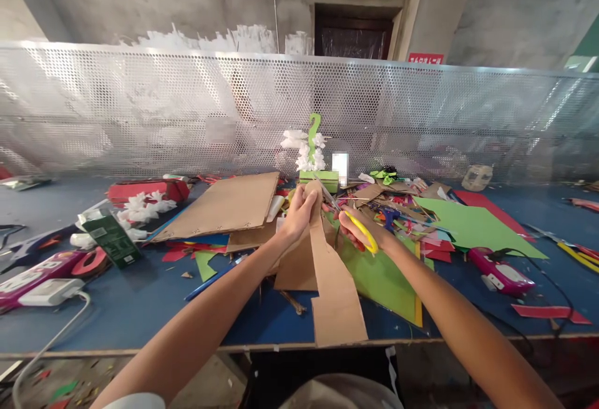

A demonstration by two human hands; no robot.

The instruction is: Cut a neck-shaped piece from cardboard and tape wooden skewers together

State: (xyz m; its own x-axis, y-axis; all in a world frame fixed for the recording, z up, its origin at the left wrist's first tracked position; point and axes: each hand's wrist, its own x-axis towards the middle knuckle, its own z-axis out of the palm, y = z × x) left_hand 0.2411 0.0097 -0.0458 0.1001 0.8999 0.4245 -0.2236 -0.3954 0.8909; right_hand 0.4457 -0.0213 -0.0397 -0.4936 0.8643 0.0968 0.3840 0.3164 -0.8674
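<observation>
My left hand (300,210) pinches the narrow upper end of a long piece of brown cardboard (337,300), whose wide end reaches down to the table's front edge. My right hand (358,228) is closed around yellow-handled scissors (367,234). The blades point up and left, close beside the cardboard's rounded tip; whether they touch it I cannot tell. Behind my hands stands a green hook-shaped paper piece (314,134) with white crumpled flowers on both sides, on a green base (321,178). More brown cardboard and a green sheet (384,278) lie under the held piece.
Large cardboard sheets (234,203) lie to the left, near a dark green box (111,237) and a white charger (51,291). Paper scraps, green sheet (477,225), a magenta device (500,270) and more scissors (573,250) are on the right. A perforated metal screen (187,109) bounds the table's back.
</observation>
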